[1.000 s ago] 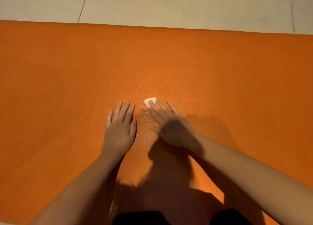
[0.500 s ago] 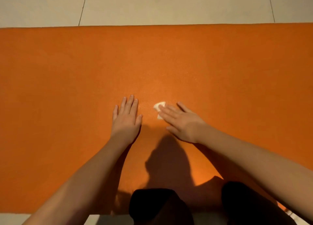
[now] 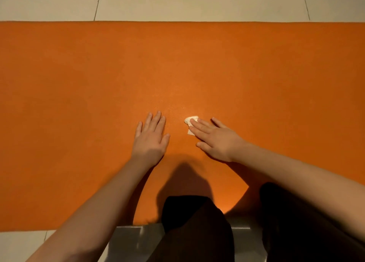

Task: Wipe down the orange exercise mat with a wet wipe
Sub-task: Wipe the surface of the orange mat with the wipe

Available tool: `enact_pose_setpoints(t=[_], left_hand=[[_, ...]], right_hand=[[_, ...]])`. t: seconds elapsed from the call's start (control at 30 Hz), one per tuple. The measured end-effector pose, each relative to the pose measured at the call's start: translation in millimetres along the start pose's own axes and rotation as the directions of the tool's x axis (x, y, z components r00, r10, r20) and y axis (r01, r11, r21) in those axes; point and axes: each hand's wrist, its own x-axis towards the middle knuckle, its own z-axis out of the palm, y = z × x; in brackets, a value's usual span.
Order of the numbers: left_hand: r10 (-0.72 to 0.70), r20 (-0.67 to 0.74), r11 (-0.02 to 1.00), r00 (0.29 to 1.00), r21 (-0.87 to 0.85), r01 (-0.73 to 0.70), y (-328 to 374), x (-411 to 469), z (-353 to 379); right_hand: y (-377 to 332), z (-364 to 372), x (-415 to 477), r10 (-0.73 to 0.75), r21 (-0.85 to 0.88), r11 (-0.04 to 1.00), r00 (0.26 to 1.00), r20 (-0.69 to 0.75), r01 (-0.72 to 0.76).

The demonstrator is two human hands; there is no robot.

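The orange mat (image 3: pixel 79 103) lies on the tiled floor (image 3: pixel 197 3), its long axis running nine to three o'clock. The right hand (image 3: pixel 215 141), fingers straight and aimed at ten o'clock, presses a crumpled wet wipe (image 3: pixel 190 120) onto the mat near its middle. The left hand (image 3: pixel 151 141) rests flat beside it, fingers together, pointing twelve.

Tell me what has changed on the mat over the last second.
The right hand, fingers flat on the wet wipe, has slid it slightly rightward, away from the left hand. The view has pulled back, so the near edge of the orange mat and the dark-clothed knees show more. Unchanged: the left hand lies flat on the mat, the right hand presses the wipe; nothing gripped or released.
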Motion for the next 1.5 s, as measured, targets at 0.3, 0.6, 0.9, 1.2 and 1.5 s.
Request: enact_pose_setpoints(t=[0.3,0.6,0.9,1.2,1.5], left_hand=[[-0.047,0.064,0.999,0.997,-0.007,0.048,6.1,-16.7,-2.7],[-0.07,0.074,0.998,0.995,0.006,0.07,5.2,-38.0,2.1],[-0.058,0.022,0.998,0.998,-0.02,0.058,2.4,-38.2,7.0],[-0.053,0.018,0.998,0.998,-0.024,0.054,1.8,-40.0,6.4],[-0.06,0.057,0.997,0.997,0.043,0.058,2.5,-37.4,0.9]], right_hand=[[-20.5,2.1,-13.4,0.055,0.067,0.996,0.995,0.083,-0.061],[-29.8,-3.0,-14.9,0.125,0.052,0.99,0.985,0.122,-0.132],[-51.4,14.3,-20.9,0.067,0.162,0.983,0.992,0.102,-0.083],[-46.0,16.1,-17.5,0.198,0.161,0.966,0.979,0.045,-0.203],[-36.2,19.7,-26.8,0.127,0.193,0.974,0.992,-0.007,-0.123]])
